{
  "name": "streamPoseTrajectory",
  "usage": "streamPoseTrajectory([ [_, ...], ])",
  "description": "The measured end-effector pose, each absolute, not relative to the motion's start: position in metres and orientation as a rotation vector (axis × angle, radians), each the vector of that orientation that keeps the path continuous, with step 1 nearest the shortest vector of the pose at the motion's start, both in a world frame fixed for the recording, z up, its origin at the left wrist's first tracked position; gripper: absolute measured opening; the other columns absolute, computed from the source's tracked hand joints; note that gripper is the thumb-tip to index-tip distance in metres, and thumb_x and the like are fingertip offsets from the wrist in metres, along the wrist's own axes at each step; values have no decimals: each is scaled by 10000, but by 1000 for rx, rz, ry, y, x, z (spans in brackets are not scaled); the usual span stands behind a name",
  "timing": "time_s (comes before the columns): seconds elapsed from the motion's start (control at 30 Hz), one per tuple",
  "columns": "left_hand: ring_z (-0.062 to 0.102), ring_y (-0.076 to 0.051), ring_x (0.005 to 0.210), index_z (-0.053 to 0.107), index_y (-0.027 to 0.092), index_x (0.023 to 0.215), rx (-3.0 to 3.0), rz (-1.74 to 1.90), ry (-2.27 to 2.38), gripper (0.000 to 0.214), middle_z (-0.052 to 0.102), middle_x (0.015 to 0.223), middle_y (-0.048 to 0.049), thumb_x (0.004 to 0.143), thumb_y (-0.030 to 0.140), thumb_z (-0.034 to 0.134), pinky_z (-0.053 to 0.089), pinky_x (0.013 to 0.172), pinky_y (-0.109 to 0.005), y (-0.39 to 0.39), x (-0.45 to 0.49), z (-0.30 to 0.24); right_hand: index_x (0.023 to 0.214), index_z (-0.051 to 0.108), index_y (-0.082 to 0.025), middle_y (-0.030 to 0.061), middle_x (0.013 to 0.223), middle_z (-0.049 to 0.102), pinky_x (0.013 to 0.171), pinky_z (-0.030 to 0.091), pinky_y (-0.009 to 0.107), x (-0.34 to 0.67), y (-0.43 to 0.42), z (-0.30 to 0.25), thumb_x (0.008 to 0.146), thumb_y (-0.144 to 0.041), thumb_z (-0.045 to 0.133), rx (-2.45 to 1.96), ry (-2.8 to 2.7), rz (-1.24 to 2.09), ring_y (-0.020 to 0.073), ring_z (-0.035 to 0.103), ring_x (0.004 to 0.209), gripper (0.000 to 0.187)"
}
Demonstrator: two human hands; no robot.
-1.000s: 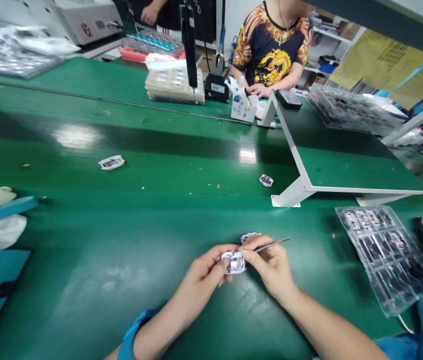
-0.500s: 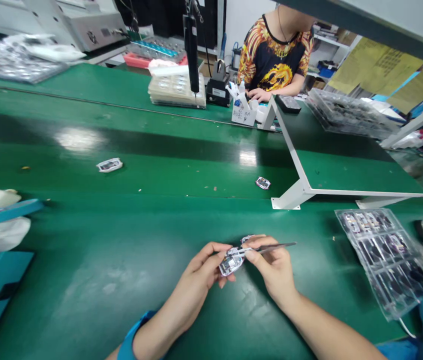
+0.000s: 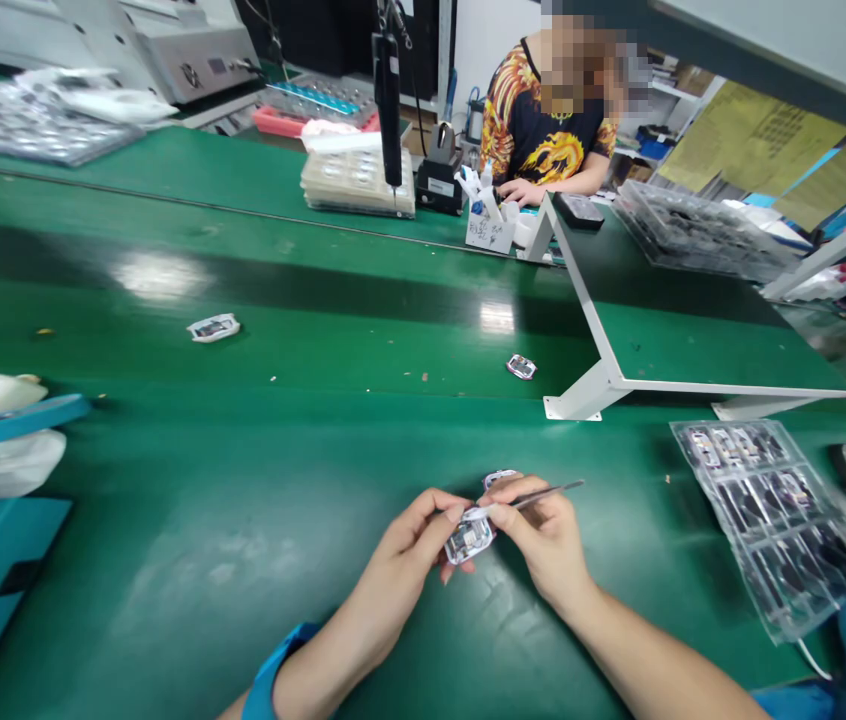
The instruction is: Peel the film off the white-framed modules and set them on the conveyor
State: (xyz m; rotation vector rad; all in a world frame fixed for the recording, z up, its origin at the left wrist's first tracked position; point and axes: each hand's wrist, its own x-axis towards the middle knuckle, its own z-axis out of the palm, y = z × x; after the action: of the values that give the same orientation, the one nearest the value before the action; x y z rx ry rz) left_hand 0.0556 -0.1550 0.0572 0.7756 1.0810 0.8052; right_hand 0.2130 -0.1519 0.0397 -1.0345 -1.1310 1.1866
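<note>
Two bare hands worked low in the frame over the green counter point(image 3: 243, 450). The left hand point(image 3: 408, 545) was pinched closed on a small electronic module point(image 3: 469, 540), lifting it off the surface so that its face stayed exposed. The right hand point(image 3: 543, 540) was curled around steel tweezers point(image 3: 554, 490) in a pen-like grip, bringing their tips to the module. Another small piece point(image 3: 499, 480) showed just beyond, and a clear blister tray point(image 3: 764, 530) lay to the lower right, within reach.
</note>
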Motion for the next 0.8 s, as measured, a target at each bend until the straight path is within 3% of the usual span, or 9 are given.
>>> streamPoseTrajectory([
  [0.3,493,-116,504,606,175,807,780,783,1116,280,588,556,32,792,454,625,329,479,-217,-154,53,58,853,714,-267,31,793,761,822,508,434,214,-152,48,833,-276,732,-913,-1402,978,227,681,776,28],
  [0.5,499,-92,474,603,177,791,708,762,1125,280,578,583,48,740,445,665,318,460,-196,-152,51,61,942,721,-300,25,859,776,796,514,454,220,-152,54,831,-174,712,-815,-1649,754,238,701,785,169],
  [0.8,486,-84,453,594,172,749,684,740,1098,259,557,549,56,739,422,659,323,457,-192,-153,51,65,894,735,-316,9,828,790,758,529,461,221,-152,58,853,-241,704,-806,-1736,715,238,720,751,91],
])
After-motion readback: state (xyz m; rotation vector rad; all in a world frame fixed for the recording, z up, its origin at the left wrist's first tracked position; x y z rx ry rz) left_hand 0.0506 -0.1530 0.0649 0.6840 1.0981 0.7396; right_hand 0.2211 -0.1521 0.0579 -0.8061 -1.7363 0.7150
